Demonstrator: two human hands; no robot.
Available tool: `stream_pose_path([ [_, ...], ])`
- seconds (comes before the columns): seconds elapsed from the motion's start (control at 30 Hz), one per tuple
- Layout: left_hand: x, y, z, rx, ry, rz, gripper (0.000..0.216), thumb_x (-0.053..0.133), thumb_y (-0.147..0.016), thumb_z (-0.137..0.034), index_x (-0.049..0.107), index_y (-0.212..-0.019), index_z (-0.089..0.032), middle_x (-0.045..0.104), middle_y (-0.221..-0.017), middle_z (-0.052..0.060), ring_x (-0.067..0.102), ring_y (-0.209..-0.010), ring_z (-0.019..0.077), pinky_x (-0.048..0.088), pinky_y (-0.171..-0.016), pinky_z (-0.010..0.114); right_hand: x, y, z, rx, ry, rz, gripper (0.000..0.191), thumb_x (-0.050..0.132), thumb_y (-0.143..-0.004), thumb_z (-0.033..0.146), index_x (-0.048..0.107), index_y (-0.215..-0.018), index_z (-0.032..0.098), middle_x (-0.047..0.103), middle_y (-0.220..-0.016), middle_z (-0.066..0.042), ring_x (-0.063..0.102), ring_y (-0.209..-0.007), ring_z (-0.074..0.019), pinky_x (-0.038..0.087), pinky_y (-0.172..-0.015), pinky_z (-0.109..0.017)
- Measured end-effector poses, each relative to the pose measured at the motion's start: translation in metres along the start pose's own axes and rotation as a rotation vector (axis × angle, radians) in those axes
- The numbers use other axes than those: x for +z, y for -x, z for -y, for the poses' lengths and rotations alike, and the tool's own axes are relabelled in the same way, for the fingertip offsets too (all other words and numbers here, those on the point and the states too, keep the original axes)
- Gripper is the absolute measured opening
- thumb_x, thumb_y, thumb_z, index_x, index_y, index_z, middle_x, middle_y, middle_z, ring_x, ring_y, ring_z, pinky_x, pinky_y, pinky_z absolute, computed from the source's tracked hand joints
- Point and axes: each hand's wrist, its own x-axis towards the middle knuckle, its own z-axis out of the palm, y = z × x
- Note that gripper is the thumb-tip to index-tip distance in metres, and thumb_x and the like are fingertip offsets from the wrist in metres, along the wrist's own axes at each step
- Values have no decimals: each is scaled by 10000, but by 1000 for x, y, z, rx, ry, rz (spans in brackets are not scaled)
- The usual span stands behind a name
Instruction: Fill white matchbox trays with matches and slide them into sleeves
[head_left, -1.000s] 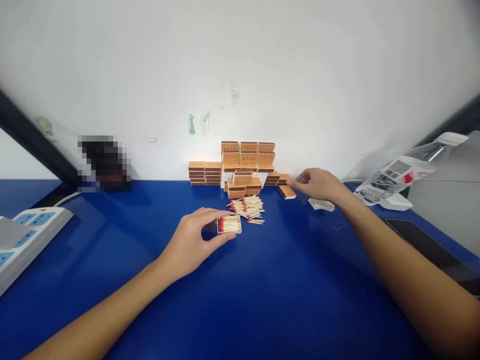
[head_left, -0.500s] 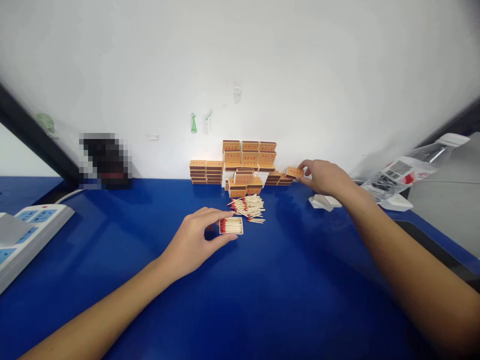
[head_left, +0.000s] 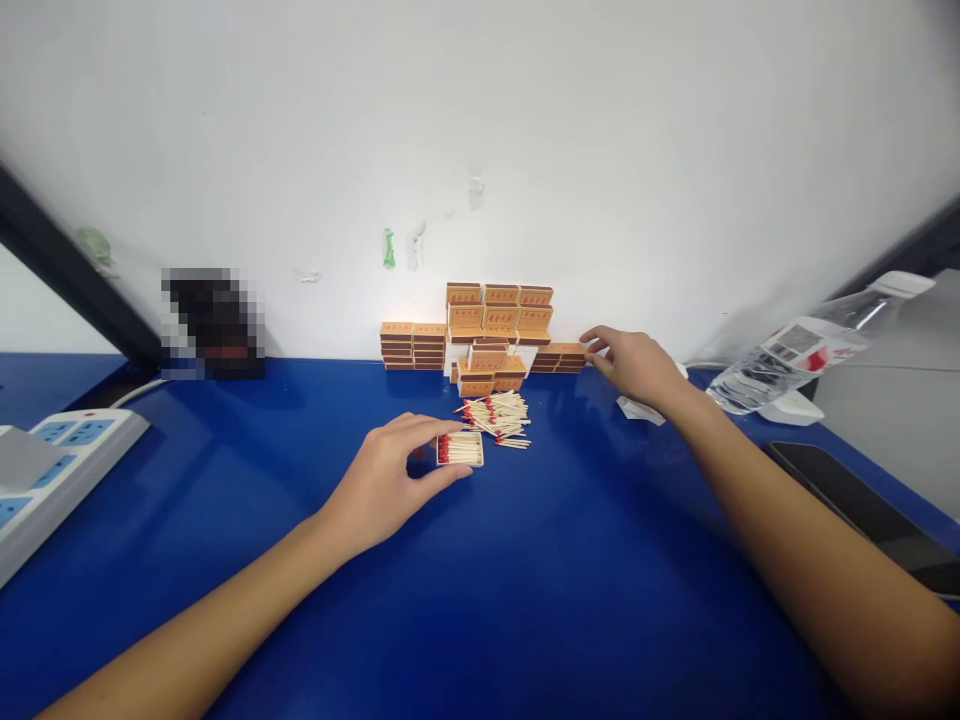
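Head cam view, looking down at a blue table (head_left: 525, 600): left hand (head_left: 382, 480) sits palm-down with the forearm coming in from 7 o'clock, thumb and curled fingers pinched on the near-left end of an open matchbox tray (head_left: 461, 450) that lies flat just short of the middle of the table, red heads all lined up at its left side. Loose matches (head_left: 499, 415) are heaped at roughly 1 o'clock from that tray, touching or nearly touching it, hard to say which. Right hand (head_left: 634, 365) is stretched out toward 1 o'clock of the view, fingers spread and mostly straight, fingertips resting on the top box of a low stack of matchboxes (head_left: 564, 356) against the wall; it isn't gripping anything that I can see. At 9 o'clock from that stack stands the taller matchbox pile (head_left: 499, 310), with a shorter pile (head_left: 411, 345) further left. Boxes are orange with red print, way too small to read. Water bottle (head_left: 802, 350) lies tilted at 3 o'clock, white label with a red mark and a dark barcode-ish patch, also unreadable. White bits (head_left: 637, 408) are half hidden behind the right wrist, can't tell what they are. Power strip (head_left: 52, 465) at 9 o'clock and a dark phone (head_left: 862, 505) at 4 o'clock are both cut off by the frame edge, and a pixelated block (head_left: 214, 320) sits at 10 o'clock
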Motion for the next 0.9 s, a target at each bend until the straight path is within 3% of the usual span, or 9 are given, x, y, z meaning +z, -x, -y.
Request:
stream_pose_path([
  [0.13,-1,0,1,-26,-6,-29,435,799,-897,-370,712,-1302,-238,766,-1041,38,673,-795,173,577,-751,331,2,11,4,42,-40,-44,329,592,-943,304,628,-1260,225,796,-1150,-70,743,-886,-260,519,-803,-382],
  [0.27,-1,0,0,-27,-14,-38,435,805,-888,-374,714,-1295,-250,759,-996,30,673,-769,167,579,-741,318,9,15,10,156,9,-55,282,615,-932,327,613,-1191,217,804,-1019,-72,733,-941,-301,512,-808,-398],
  [0.4,0,0,-1,-29,-11,-40,420,811,-881,-366,719,-1275,-253,760,-994,26,672,-762,165,576,-727,310,16,11,24,208,119,-9,329,599,-945,352,547,-1228,194,778,-1032,-144,716,-948,-346,495,-733,-394],
  [0.5,0,0,0,-21,-8,-45,422,815,-879,-365,718,-1273,-249,761,-997,24,666,-764,165,572,-729,308,19,10,33,214,153,-13,374,578,-963,370,501,-1260,157,754,-1041,-196,709,-912,-363,475,-690,-390],
  [0.9,1,0,2,-25,-11,-30,417,813,-886,-362,717,-1276,-251,764,-1016,21,667,-792,170,558,-747,319,15,11,37,193,173,2,388,493,-1039,461,506,-1278,156,752,-1082,-224,712,-944,-388,474,-732,-405],
])
